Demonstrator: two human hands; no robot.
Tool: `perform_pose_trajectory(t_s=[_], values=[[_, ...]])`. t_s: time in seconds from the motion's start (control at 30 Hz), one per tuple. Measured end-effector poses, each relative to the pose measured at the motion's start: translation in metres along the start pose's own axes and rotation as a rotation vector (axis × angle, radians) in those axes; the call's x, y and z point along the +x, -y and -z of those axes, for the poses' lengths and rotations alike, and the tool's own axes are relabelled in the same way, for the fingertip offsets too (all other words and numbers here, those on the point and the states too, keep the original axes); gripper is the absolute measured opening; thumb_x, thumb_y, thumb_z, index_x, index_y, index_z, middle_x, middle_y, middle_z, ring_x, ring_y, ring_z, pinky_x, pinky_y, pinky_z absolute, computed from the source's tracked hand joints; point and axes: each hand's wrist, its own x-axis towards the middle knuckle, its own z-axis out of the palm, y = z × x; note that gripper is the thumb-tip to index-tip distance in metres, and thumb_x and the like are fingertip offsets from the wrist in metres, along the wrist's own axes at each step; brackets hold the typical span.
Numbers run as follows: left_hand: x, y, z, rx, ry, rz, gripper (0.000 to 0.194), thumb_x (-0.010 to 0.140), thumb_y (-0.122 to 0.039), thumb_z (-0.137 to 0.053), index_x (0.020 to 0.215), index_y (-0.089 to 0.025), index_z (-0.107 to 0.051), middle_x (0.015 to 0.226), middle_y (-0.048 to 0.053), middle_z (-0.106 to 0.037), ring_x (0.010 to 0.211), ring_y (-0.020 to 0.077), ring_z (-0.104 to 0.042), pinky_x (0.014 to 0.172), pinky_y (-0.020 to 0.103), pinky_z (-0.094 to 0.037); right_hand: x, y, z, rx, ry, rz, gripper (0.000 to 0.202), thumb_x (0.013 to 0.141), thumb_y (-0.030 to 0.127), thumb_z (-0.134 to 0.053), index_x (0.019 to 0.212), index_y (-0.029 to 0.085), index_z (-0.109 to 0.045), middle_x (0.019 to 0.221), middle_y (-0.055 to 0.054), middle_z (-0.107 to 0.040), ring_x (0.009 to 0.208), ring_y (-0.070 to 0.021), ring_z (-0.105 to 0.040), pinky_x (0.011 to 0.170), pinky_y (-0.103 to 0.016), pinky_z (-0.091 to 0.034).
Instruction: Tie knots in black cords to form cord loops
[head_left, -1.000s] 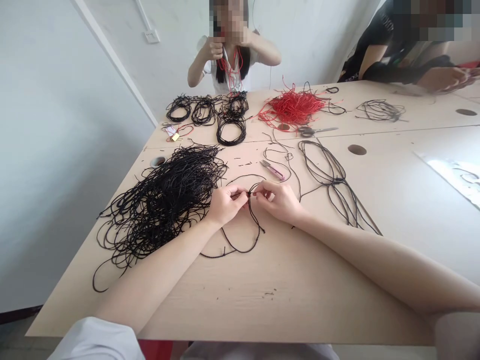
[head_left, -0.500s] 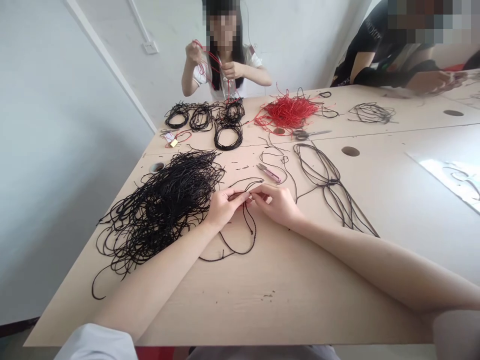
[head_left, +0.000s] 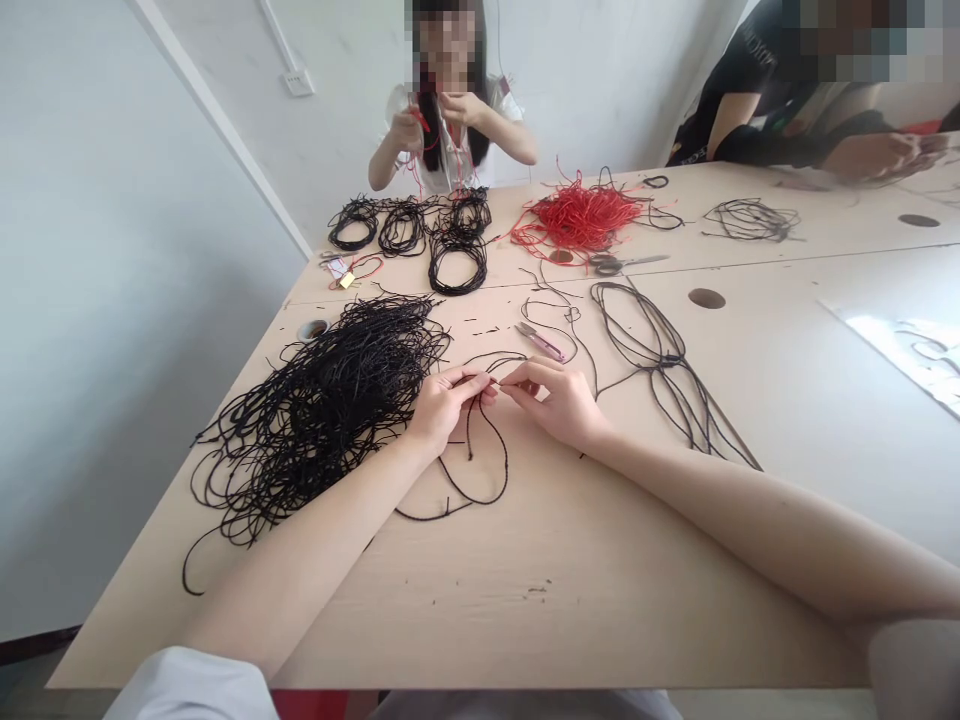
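Note:
My left hand [head_left: 448, 402] pinches a thin black cord [head_left: 504, 470], whose loop hangs down onto the table. Close beside it, my right hand [head_left: 551, 398] is closed, thumb and forefinger pinching the cord's short end between the two hands. A big tangled pile of black cords [head_left: 337, 400] lies just left of my left hand. Beyond my right hand are small pink-handled snips [head_left: 541, 342]. To the right, a tied bundle of long dark cord loops [head_left: 666, 362] rests on the table.
Coiled black cords [head_left: 457, 265], a red cord pile [head_left: 585, 215] and scissors [head_left: 619, 264] lie farther back on the table [head_left: 465, 620]. Across it, a person [head_left: 457, 150] handles red cord; another person's hands [head_left: 877, 155] are at the far right.
My hands have moved slightly apart, with the left shifting a little left. The person opposite has brought both hands closer together with the red cord.

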Motion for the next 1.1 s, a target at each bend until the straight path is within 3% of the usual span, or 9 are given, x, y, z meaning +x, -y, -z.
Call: perform_pose_trajectory(t_s=[0.17,0.37,0.53,0.7,0.83,0.97,1.1], values=[[-0.0004,-0.0007,-0.0004,-0.018,-0.012,-0.008,0.026,0.073,-0.035,-0.071,0.083,-0.011,-0.07,0.078,0.006,-0.067,0.064,0.0094,-0.058,0.064,0.023,-0.047,0.0001,-0.0052,0.0013,-0.02,0.038,0.07,0.012,0.088,0.023,-0.055,0.084,0.021,-0.067,0.082,-0.003,-0.063,0.067,-0.012,-0.056,0.064,-0.027,-0.048],[-0.0005,-0.0007,-0.0012,0.074,-0.007,-0.107,0.022,0.079,-0.035,-0.064,0.075,-0.013,-0.066,0.061,-0.001,-0.054,0.054,0.007,-0.048,0.052,0.02,-0.04,-0.0016,-0.0031,0.0018,-0.066,0.105,0.088,0.016,0.091,0.023,-0.05,0.092,0.022,-0.066,0.088,-0.004,-0.064,0.066,-0.0115,-0.056,0.065,-0.027,-0.046],[-0.0011,0.0004,-0.0029,0.066,-0.026,-0.108,0.024,0.076,-0.038,-0.068,0.081,-0.015,-0.066,0.076,0.001,-0.063,0.055,0.0064,-0.05,0.053,0.02,-0.041,-0.001,-0.0018,0.0017,-0.121,0.075,0.074,0.013,0.089,0.022,-0.052,0.087,0.021,-0.064,0.084,-0.002,-0.062,0.062,-0.0101,-0.052,0.06,-0.025,-0.043],[-0.0017,-0.0001,-0.0042,-0.022,-0.005,-0.016,0.026,0.072,-0.038,-0.072,0.084,-0.015,-0.068,0.087,0.005,-0.071,0.059,0.0071,-0.057,0.057,0.02,-0.045,-0.0024,-0.0028,0.0012,-0.156,0.118,0.119,0.013,0.089,0.021,-0.05,0.087,0.021,-0.063,0.084,-0.003,-0.062,0.062,-0.0104,-0.052,0.061,-0.025,-0.042],[0.0004,0.0005,-0.0026,-0.06,-0.025,0.032,0.026,0.069,-0.035,-0.075,0.081,-0.013,-0.069,0.081,0.006,-0.071,0.072,0.011,-0.065,0.065,0.02,-0.049,-0.0036,-0.0021,0.0026,-0.213,0.141,0.14,0.015,0.091,0.024,-0.048,0.091,0.021,-0.062,0.086,-0.004,-0.061,0.063,-0.0108,-0.051,0.059,-0.025,-0.041],[0.0013,0.0004,-0.0004,-0.02,-0.064,0.032,0.027,0.067,-0.034,-0.077,0.08,-0.012,-0.069,0.074,0.005,-0.07,0.07,0.0118,-0.066,0.067,0.022,-0.051,-0.0021,-0.0022,0.0055,-0.248,0.082,0.1,0.017,0.093,0.026,-0.045,0.094,0.021,-0.061,0.09,-0.004,-0.062,0.065,-0.0116,-0.052,0.059,-0.026,-0.043],[-0.0003,-0.0018,-0.0005,0.049,0.019,0.066,0.028,0.067,-0.036,-0.077,0.08,-0.011,-0.071,0.081,0.009,-0.071,0.071,0.0149,-0.067,0.068,0.026,-0.051,0.0019,-0.007,0.0068,-0.245,-0.016,0.137,0.016,0.093,0.025,-0.045,0.094,0.022,-0.061,0.089,-0.006,-0.062,0.078,-0.0162,-0.056,0.07,-0.031,-0.047]])
